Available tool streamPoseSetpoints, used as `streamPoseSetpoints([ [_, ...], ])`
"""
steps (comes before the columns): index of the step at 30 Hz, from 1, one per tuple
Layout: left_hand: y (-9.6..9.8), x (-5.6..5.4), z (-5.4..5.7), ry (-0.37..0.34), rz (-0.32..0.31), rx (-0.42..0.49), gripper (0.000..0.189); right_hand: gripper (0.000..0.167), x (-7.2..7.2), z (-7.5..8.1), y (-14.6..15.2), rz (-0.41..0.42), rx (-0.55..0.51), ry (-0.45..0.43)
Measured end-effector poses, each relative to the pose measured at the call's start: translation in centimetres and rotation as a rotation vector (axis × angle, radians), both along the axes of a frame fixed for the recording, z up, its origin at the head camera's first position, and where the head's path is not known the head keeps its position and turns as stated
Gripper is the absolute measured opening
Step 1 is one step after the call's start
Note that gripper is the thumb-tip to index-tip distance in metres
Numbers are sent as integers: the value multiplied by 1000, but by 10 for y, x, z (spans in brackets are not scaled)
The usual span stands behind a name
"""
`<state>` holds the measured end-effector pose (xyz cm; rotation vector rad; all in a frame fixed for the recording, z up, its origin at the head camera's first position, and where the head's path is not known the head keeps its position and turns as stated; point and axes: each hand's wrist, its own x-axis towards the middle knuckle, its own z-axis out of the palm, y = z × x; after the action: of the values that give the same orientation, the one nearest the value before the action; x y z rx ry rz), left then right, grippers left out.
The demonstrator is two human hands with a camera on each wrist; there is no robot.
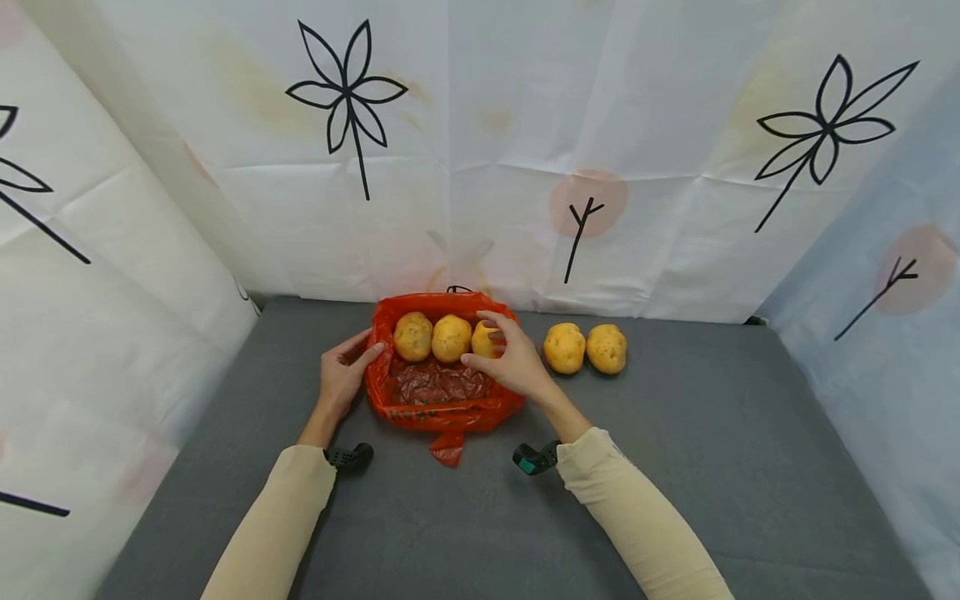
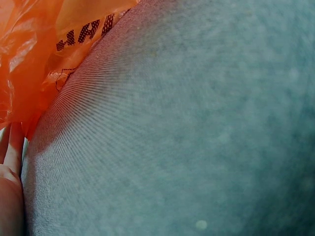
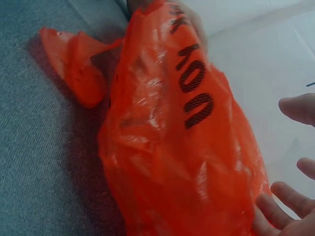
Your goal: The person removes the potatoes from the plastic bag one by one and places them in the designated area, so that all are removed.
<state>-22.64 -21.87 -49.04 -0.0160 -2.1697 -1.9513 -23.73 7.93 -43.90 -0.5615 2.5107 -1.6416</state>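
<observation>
A red plastic bag (image 1: 442, 414) with dark printing lies with its mouth wide on the grey table. Inside, along its far side, sit three yellow potatoes in a row: a left one (image 1: 412, 337), a middle one (image 1: 452, 338) and a right one (image 1: 482, 340), partly covered by fingers. My left hand (image 1: 343, 375) holds the bag's left rim between thumb and fingers. Over the right potato hovers my right hand (image 1: 513, 357), thumb and fingers spread apart; the right wrist view shows nothing between them. Two more potatoes, one (image 1: 564, 348) and another (image 1: 607, 349), lie on the table right of the bag.
The grey table (image 1: 675, 467) reaches back to a white patterned cloth (image 1: 495, 108) hung behind and at both sides. A knotted bag corner (image 1: 448, 448) sticks out toward the front. A dark band with a device sits on each wrist.
</observation>
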Motion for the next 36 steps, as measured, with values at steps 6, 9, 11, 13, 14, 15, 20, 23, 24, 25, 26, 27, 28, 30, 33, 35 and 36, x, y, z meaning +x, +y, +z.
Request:
streamPoseSetpoints([
  [6,-2,-2,-1,7,11,-18,42,74,0,0,2,-57,33,31],
  [9,-1,-2,-1,6,14,-20,42,74,-2,1,4,-78,65,61],
  [11,-1,-1,0,5,14,-17,43,75,-3,1,5,-92,93,74],
  [13,-1,-1,0,3,13,-14,43,75,-3,1,5,-102,123,71],
  [14,-1,0,1,3,11,-15,43,76,-3,1,6,-107,138,67],
  [15,-1,0,1,2,10,-15,43,76,-3,1,6,-111,150,62],
  [20,0,0,1,3,4,-14,43,77,-6,-2,8,-131,173,40],
  [23,1,0,0,0,6,-15,43,78,-9,-5,9,-138,183,30],
  [24,1,0,0,-2,7,-17,43,78,-11,-7,9,-140,187,24],
  [25,1,0,0,-6,9,-20,43,78,-12,-8,10,-142,192,17],
  [26,1,0,0,-9,10,-23,43,79,-13,-10,10,-143,195,10],
  [27,1,0,0,-12,11,-23,43,79,-15,-11,10,-144,198,4],
  [28,1,0,0,-13,12,-24,43,79,-16,-12,10,-147,200,-5],
  [30,2,0,0,-14,13,-26,43,80,-18,-14,10,-152,201,-18],
  [33,2,0,1,-10,16,-28,43,80,-21,-17,10,-154,196,-36],
  [35,2,0,1,-7,18,-36,43,80,-22,-18,10,-154,197,-46],
  [36,3,0,1,-7,20,-39,43,80,-22,-19,10,-153,198,-50],
])
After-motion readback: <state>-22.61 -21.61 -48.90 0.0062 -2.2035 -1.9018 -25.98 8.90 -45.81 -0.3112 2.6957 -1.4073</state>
